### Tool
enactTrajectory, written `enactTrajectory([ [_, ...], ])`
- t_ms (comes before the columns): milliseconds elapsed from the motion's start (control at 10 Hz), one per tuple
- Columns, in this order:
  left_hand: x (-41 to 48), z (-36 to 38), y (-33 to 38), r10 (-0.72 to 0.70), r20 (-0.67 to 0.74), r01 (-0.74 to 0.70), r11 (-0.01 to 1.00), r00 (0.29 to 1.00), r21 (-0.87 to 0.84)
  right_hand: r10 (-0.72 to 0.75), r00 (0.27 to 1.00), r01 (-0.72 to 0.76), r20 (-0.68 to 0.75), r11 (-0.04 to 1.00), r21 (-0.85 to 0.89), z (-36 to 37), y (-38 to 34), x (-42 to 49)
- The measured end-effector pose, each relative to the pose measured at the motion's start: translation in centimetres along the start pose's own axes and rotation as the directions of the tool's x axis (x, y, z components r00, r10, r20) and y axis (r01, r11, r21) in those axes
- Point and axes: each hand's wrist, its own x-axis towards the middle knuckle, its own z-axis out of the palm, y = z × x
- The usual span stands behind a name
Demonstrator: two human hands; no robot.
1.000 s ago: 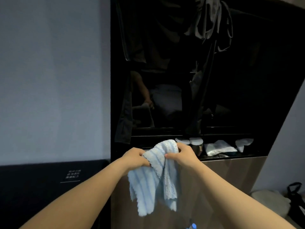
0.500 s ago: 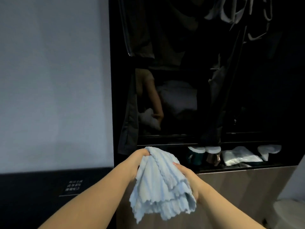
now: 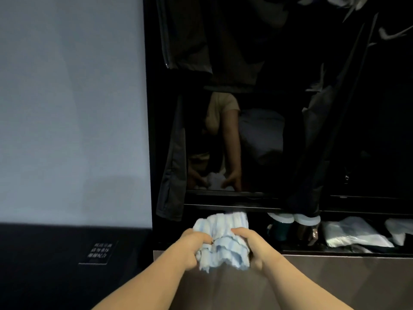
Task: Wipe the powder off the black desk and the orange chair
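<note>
Room: dim. Pale grey wall (image 3: 71, 104) fills the left half; below it a black panel (image 3: 44, 265) w/ a small printed label (image 3: 98, 253), text too small to read. Centre and right: open dark wardrobe (image 3: 268, 63), dark garments (image 3: 172, 171) hanging, one down the left edge of the opening. A glossy back surface reflects the person's arm and hands.

Low shelf (image 3: 335, 250) under the hanging space: two cups w/ pale lids (image 3: 292, 222) side by side, clear plastic packets (image 3: 355, 233) to their right. Below the shelf, a brown cabinet front (image 3: 335, 283); its top edge runs level, just behind the hands.

Cloth (image 3: 221, 240): light blue, striped, bunched up, held in the air in front of cabinet edge, between both hands. L hand (image 3: 192, 247) grips its left side, fingers curled into the fabric. R hand (image 3: 252, 247) grips the right side, fingers curled over the top of it. Hands near each other, cloth between.

Desk, chair: neither can be picked out in this view.
</note>
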Motion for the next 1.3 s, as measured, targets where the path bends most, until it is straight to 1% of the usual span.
enactTrajectory([
  [100, 0.9, -0.4, 0.6, 0.148, -0.114, -0.148, 0.989, 0.982, 0.008, 0.097, 0.99, -0.098, 0.098, 0.995, 0.009, -0.6, -0.8, -0.2],
  [200, 1.6, -0.7, 0.7, 0.204, -0.217, -0.214, 0.976, 0.955, -0.024, 0.208, 0.963, -0.187, 0.173, 0.974, -0.127, -0.9, -0.5, 0.2],
  [300, 2.6, -0.6, 0.4, 0.256, -0.307, -0.278, 0.96, 0.917, -0.029, 0.155, 0.98, -0.141, 0.122, 0.984, -0.113, -0.8, -0.2, 1.3],
  [400, 3.3, -0.1, 0.3, 0.223, -0.277, -0.24, 0.97, 0.934, -0.026, -0.056, 0.989, 0.052, -0.138, 0.998, -0.035, -0.8, -0.3, 3.0],
  [500, 3.5, 0.3, 0.7, 0.175, -0.194, -0.188, 0.981, 0.965, -0.047, -0.232, 0.936, 0.222, -0.266, 0.973, -0.067, -1.1, -0.9, 4.1],
  [600, 4.1, 0.8, 1.0, 0.234, -0.176, -0.242, 0.97, 0.956, -0.026, -0.296, 0.882, 0.278, -0.365, 0.955, -0.102, -1.3, -1.1, 4.7],
  [700, 4.5, 1.4, 1.1, 0.281, -0.141, -0.265, 0.957, 0.949, 0.122, -0.267, 0.927, 0.238, -0.263, 0.961, -0.137, -1.0, -1.1, 4.9],
  [800, 4.5, 1.7, 0.7, 0.217, -0.033, -0.171, 0.847, 0.976, 0.504, -0.131, 0.984, 0.082, -0.117, 0.932, -0.352, -0.9, -1.1, 4.4],
  [900, 4.5, 2.2, 0.4, 0.14, 0.021, -0.12, 0.747, 0.99, 0.654, -0.047, 0.998, 0.019, -0.051, 0.895, -0.445, -1.2, -0.9, 4.3],
  [1000, 4.5, 2.1, 0.2, 0.193, 0.008, -0.149, 0.73, 0.981, 0.667, -0.049, 0.994, -0.003, -0.1, 0.885, -0.465, -1.4, -0.8, 4.7],
  [1100, 4.3, 1.1, 0.4, 0.273, -0.028, -0.185, 0.718, 0.962, 0.671, -0.148, 0.958, -0.005, -0.247, 0.85, -0.527, -1.8, -0.9, 5.1],
  [1200, 3.6, 0.3, 0.7, 0.316, -0.05, -0.169, 0.629, 0.948, 0.759, -0.26, 0.941, 0.062, -0.215, 0.759, -0.648, -1.4, -1.1, 4.8],
  [1300, 2.3, 0.3, 1.2, 0.366, -0.071, -0.089, 0.402, 0.928, 0.911, -0.284, 0.949, 0.086, -0.141, 0.658, -0.748, -0.3, -1.6, 4.0],
])
